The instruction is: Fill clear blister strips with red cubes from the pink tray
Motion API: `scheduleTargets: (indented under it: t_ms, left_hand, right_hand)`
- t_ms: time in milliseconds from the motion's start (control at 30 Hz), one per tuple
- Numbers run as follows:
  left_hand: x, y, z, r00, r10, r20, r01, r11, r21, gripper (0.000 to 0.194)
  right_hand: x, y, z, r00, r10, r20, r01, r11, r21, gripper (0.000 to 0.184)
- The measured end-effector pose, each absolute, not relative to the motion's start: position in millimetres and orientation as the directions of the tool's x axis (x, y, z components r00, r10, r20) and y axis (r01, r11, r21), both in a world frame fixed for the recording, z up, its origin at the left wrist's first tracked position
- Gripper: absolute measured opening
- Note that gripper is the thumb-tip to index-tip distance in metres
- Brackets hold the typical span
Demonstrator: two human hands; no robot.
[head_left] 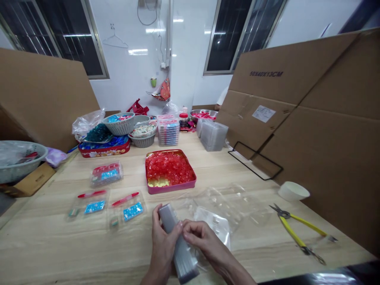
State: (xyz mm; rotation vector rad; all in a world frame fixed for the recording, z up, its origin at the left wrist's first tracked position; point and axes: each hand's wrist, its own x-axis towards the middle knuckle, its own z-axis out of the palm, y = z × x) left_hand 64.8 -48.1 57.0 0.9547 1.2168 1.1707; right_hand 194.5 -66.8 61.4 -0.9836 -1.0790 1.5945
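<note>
A thick stack of thin clear plastic pieces (184,259) stands tilted near the table's front edge; what kind they are I cannot make out. My left hand (162,247) is wrapped round its left side. Thumb and fingers of my right hand (204,239) pinch at the stack's right edge, near my left thumb. Under and behind the right hand lie clear plastic bags (234,206). Ahead is a tin tray (172,189) of small red translucent pieces. To the left, two open clear cases (130,211) each hold a red pen and a blue patterned packet.
Yellow-handled pliers (292,229), a tape roll (293,191) and a black wire frame (257,160) lie right. Cardboard (323,130) walls both sides. Behind are baskets (120,126), stacked filled cases (168,132) and clear boxes (214,135). Another filled case (107,173) sits left.
</note>
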Motion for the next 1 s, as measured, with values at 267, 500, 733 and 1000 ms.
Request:
scheduleTargets:
  t_ms: [267, 500, 733, 1000]
  left_hand:
    - [65, -46, 52, -0.042, 0.987, -0.154, -0.135, 0.147, 0.980, 0.068]
    - [65, -47, 56, -0.073, 0.984, -0.161, -0.123, 0.151, 0.981, 0.068]
    - [65, -48, 59, -0.088, 0.975, -0.203, -0.102, 0.194, 0.976, 0.067]
    - [67, -47, 57, -0.092, 0.978, -0.185, -0.106, 0.175, 0.979, 0.065]
  right_hand:
    - [190, -69, 67, -0.221, 0.968, -0.115, -0.244, -0.169, -0.955, 0.037]
    - [203, -65, 77, -0.167, 0.985, -0.044, -0.031, -0.050, -0.998, 0.025]
    - [280, -47, 127, 0.055, 0.978, 0.201, 0.348, 0.170, -0.922, 0.024]
    - [253, -40, 125, -0.148, 0.973, 0.177, 0.448, 0.225, -0.865, 0.023]
